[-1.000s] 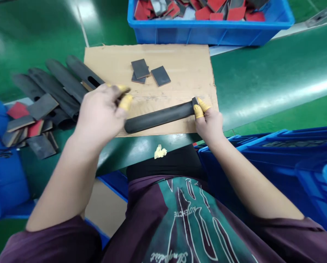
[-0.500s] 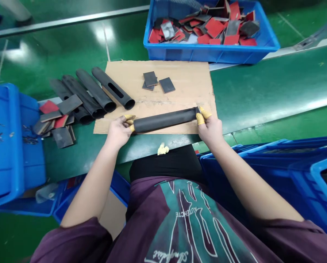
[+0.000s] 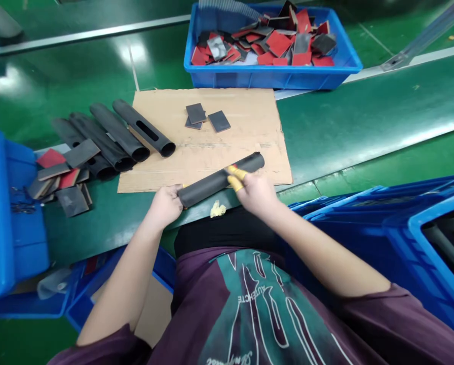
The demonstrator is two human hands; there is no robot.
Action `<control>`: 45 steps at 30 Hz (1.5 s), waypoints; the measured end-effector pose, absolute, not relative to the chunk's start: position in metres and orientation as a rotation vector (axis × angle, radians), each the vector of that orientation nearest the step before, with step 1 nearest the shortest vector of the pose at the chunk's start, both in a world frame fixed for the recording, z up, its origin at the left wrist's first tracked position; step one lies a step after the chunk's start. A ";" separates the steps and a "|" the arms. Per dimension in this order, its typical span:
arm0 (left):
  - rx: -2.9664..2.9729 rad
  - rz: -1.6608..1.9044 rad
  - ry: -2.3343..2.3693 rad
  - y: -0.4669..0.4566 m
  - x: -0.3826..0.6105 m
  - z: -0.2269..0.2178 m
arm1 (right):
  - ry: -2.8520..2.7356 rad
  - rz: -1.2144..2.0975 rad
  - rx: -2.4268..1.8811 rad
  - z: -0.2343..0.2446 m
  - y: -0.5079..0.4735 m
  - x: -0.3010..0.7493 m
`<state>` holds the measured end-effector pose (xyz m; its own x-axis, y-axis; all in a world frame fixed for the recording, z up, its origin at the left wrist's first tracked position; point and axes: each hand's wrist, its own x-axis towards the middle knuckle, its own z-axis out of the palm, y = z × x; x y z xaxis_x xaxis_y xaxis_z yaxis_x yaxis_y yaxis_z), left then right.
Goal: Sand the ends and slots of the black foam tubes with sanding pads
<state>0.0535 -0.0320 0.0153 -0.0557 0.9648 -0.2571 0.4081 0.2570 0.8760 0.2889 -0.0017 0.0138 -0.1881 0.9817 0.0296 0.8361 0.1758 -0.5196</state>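
Observation:
A black tube (image 3: 207, 188) slants over the front edge of the cardboard sheet (image 3: 246, 137), its right end farther from me. My left hand (image 3: 166, 205) is closed round the tube's left end, its fingers partly hidden. Blurred by motion, my right hand (image 3: 255, 192) lies over the middle of the tube. Its yellow-covered fingertips are pinched together, and a small red and dark edge shows at them; what it belongs to is unclear. Behind the tube, dark square pads (image 3: 219, 121) rest on the cardboard. Several more black tubes (image 3: 143, 129), one with a long slot, lie side by side at the left.
A blue bin (image 3: 272, 76) full of red and black pads stands at the back. Loose pads (image 3: 73, 201) are piled beside a blue crate (image 3: 25, 228) at the left. A crumpled yellow scrap (image 3: 217, 209) lies at the table edge. Blue crates (image 3: 364, 223) stand at my right.
My right hand has moved left from the tube's right end to its middle. The tube has tilted, its left end now closer to me. The view has shifted slightly.

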 end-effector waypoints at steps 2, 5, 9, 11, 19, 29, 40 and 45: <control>1.391 0.755 1.588 -0.035 0.055 0.016 | -1.959 0.506 -1.862 0.015 0.008 0.301; 1.596 0.712 1.657 -0.040 0.053 0.011 | -1.891 0.466 -1.946 0.015 0.008 0.309; 1.978 0.679 1.818 -0.047 0.044 -0.007 | -2.149 0.504 -1.888 0.017 -0.006 0.301; 2.157 0.705 1.813 -0.049 0.041 -0.017 | -2.094 0.475 -1.929 0.016 -0.002 0.305; 2.435 0.714 1.688 -0.050 0.035 -0.027 | -2.181 0.550 -1.720 0.005 0.009 0.313; 2.844 0.912 1.531 -0.047 0.043 -0.014 | -2.119 0.636 -1.749 0.006 0.000 0.306; 2.993 0.662 1.520 -0.046 0.039 0.010 | -1.910 0.679 -1.736 0.002 0.006 0.318; 2.512 0.836 1.657 -0.044 0.043 0.005 | -1.761 0.622 -1.805 -0.003 0.033 0.343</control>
